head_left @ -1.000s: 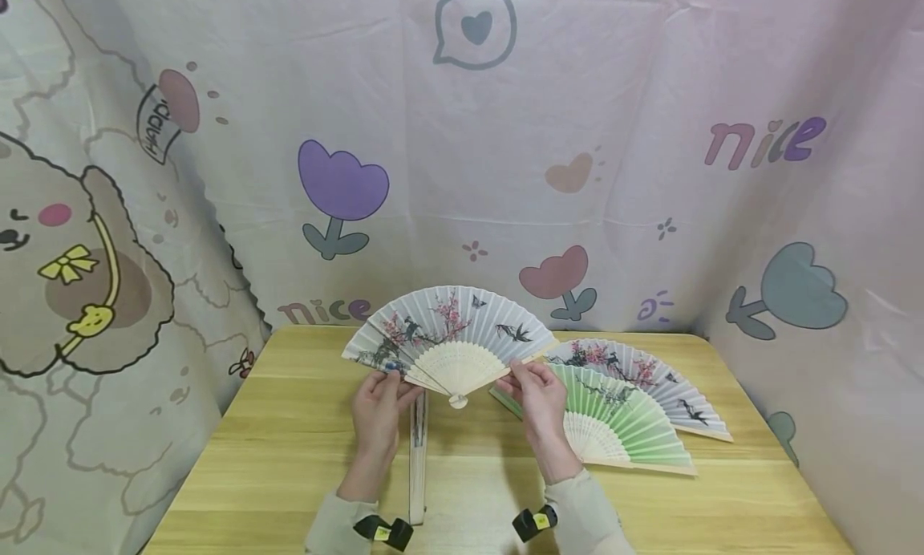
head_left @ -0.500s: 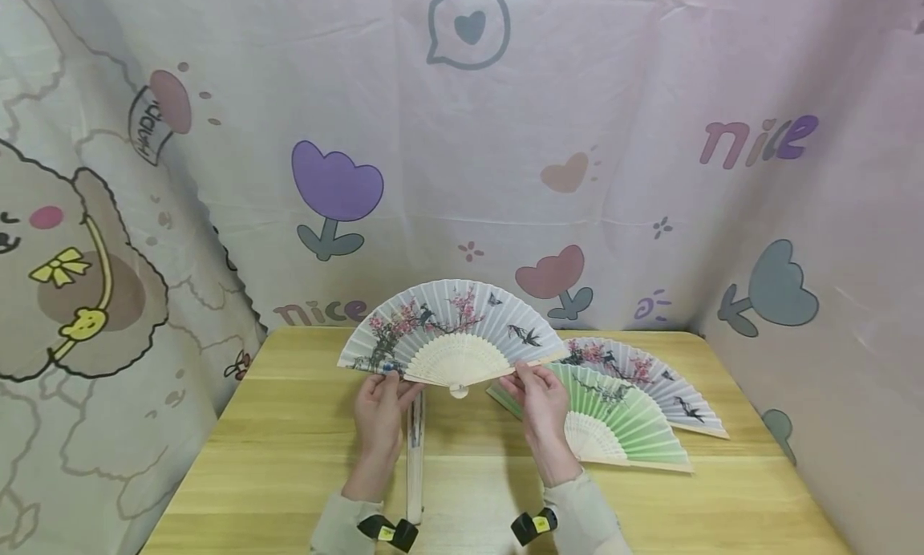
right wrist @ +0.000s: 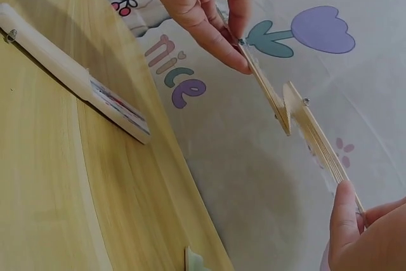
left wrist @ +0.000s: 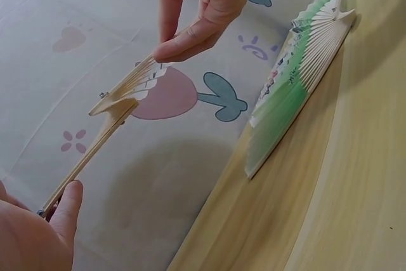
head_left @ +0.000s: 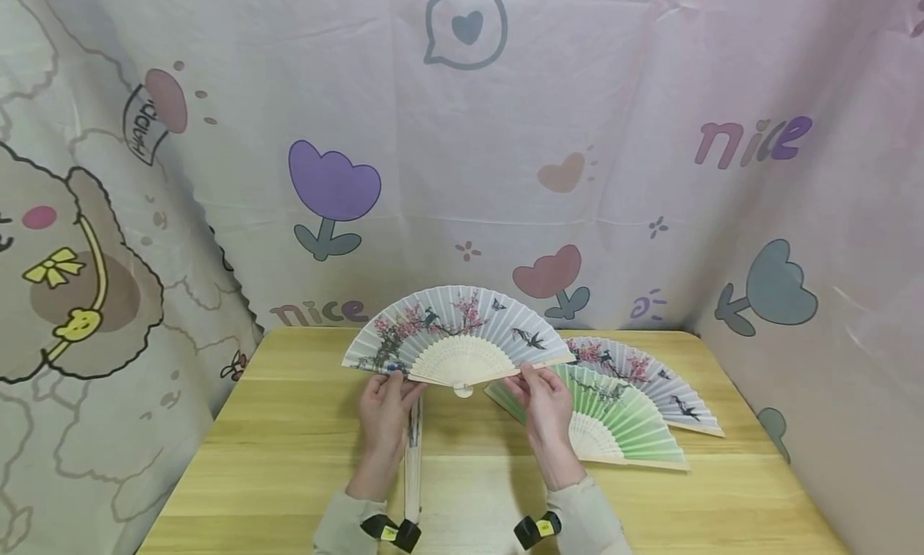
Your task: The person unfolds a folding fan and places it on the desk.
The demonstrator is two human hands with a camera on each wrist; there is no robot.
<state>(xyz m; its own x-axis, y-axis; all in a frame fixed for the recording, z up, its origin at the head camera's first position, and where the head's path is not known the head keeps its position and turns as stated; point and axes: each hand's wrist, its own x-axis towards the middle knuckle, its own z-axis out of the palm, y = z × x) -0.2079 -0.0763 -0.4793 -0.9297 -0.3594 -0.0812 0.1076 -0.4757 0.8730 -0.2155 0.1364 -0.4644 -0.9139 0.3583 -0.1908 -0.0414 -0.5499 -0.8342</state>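
Spread wide above the table is a white folding fan (head_left: 462,322) printed with pink blossoms and dark birds. My left hand (head_left: 384,415) pinches its left outer rib, and my right hand (head_left: 543,407) pinches the right one, thumbs toward me. The wrist views catch the fan edge-on, with its pale ribs (left wrist: 114,106) meeting at the pivot. Under the left hand lies a folded fan (head_left: 413,467), pointing away from me. To the right, an opened green fan (head_left: 628,419) partly covers an opened grey-white blossom fan (head_left: 678,394).
The wooden table (head_left: 289,459) carries all the fans. A printed cloth (head_left: 447,162) with tulips and hearts hangs right behind its far edge and along both sides. Black wrist cameras (head_left: 537,529) sit on both sleeves.
The held fan has been spread somewhat flatter and wider, its right rib shifting slightly right. Both hands keep their pinch. The view has turned slightly right.
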